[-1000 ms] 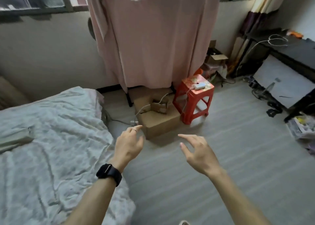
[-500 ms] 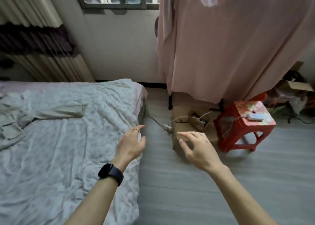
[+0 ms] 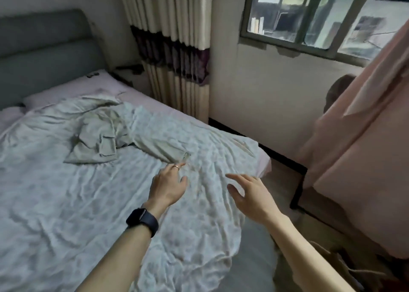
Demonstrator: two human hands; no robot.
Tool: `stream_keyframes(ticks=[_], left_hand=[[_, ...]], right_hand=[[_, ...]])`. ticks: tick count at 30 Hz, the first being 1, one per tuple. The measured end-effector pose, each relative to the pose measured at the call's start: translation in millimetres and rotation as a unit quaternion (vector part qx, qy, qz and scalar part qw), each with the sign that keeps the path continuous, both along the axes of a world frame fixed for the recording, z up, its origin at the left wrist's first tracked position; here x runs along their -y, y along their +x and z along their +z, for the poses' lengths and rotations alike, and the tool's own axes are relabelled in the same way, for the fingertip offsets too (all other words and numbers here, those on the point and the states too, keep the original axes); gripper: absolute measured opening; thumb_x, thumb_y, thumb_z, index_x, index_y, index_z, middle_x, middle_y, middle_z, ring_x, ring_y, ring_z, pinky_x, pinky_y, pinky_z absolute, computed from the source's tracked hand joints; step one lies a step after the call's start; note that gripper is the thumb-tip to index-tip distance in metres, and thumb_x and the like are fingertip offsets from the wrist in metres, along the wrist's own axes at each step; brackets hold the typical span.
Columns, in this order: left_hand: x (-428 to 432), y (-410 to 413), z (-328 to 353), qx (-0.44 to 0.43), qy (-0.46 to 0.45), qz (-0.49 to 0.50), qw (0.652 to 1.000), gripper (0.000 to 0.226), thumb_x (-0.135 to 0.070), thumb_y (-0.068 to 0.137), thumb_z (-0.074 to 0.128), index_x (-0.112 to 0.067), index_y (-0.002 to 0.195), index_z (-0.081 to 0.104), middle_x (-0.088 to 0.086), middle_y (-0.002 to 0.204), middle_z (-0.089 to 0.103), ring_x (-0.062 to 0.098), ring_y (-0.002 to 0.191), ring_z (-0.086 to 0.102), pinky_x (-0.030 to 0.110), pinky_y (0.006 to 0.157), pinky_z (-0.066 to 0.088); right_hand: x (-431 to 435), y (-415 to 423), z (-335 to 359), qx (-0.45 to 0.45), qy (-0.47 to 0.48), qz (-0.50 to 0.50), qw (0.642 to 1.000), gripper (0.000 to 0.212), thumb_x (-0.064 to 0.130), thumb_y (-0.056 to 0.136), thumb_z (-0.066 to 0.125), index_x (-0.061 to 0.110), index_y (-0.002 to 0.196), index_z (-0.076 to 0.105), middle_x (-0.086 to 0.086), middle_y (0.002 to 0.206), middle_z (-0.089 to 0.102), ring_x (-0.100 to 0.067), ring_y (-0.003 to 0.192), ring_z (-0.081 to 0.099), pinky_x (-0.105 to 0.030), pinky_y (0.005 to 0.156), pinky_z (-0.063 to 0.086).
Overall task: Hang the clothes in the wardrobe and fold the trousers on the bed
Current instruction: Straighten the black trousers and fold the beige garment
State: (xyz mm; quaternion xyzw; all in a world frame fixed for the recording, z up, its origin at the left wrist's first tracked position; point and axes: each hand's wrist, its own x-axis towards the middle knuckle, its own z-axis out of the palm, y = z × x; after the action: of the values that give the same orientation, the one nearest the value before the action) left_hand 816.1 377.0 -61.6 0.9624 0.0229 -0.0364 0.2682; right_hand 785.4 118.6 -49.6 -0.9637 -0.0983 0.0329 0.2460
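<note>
arms stretched fwd over bed (image 3: 66,203), l hand (image 3: 169,186) & r hand (image 3: 252,195) spread, empty, near trousers (image 3: 106,136).

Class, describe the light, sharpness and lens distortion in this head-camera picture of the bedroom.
Head view: dim daylight from the window; the wide lens slants its frame and the curtain; the trousers on the bed look soft-edged, without glare.

Both hands, left hand (image 3: 168,186) and right hand (image 3: 252,195), hover empty over the bed (image 3: 66,214) (trousers (image 3: 99,141) crumpled ahead).
</note>
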Motion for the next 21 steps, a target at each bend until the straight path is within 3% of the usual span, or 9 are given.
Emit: stream_keyframes(ticks=[5,11,17,21], left_hand=[[-56.9,49.9,-10.0,-0.028,0.017,0.080,0.996,0.050,-0.031,0.099,0.048,-0.029,0.148,0.044,0.003,0.141,0.053,0.027,0.127,0.051,0.038,0.102,0.044],[-124.0,106.3,-40.5,-0.067,0.041,0.184,0.980,0.050,-0.032,0.098,0.047,-0.031,0.148,0.043,-0.002,0.144,0.052,0.024,0.125,0.053,0.037,0.097,0.048],[-159.8,170.3,-88.5,-0.150,0.052,0.266,0.951,0.050,-0.032,0.100,0.048,-0.032,0.149,0.040,-0.004,0.144,0.052,0.020,0.125,0.054,0.033,0.091,0.052],[-197.9,225.6,-123.3,-0.202,0.061,0.304,0.929,0.053,-0.030,0.101,0.048,-0.031,0.153,0.037,-0.002,0.149,0.046,0.022,0.129,0.050,0.036,0.092,0.051]], right_hand=[[-54.6,105.0,-12.4,-0.025,-0.014,0.088,0.996,0.040,0.050,0.103,0.045,0.044,0.142,0.050,0.018,0.141,0.055,-0.015,0.133,0.043,-0.028,0.105,0.036],[-126.7,223.6,-44.1,-0.064,-0.021,0.202,0.977,0.042,0.047,0.103,0.046,0.037,0.144,0.050,0.014,0.144,0.054,-0.017,0.134,0.042,-0.026,0.105,0.035],[-178.6,337.9,-96.8,-0.116,-0.066,0.312,0.941,0.045,0.049,0.103,0.044,0.037,0.146,0.047,0.015,0.146,0.051,-0.014,0.134,0.042,-0.023,0.103,0.035],[-242.7,418.2,-143.8,-0.136,-0.082,0.377,0.913,0.046,0.047,0.103,0.045,0.036,0.148,0.046,0.010,0.149,0.050,-0.021,0.135,0.044,-0.031,0.107,0.037]])
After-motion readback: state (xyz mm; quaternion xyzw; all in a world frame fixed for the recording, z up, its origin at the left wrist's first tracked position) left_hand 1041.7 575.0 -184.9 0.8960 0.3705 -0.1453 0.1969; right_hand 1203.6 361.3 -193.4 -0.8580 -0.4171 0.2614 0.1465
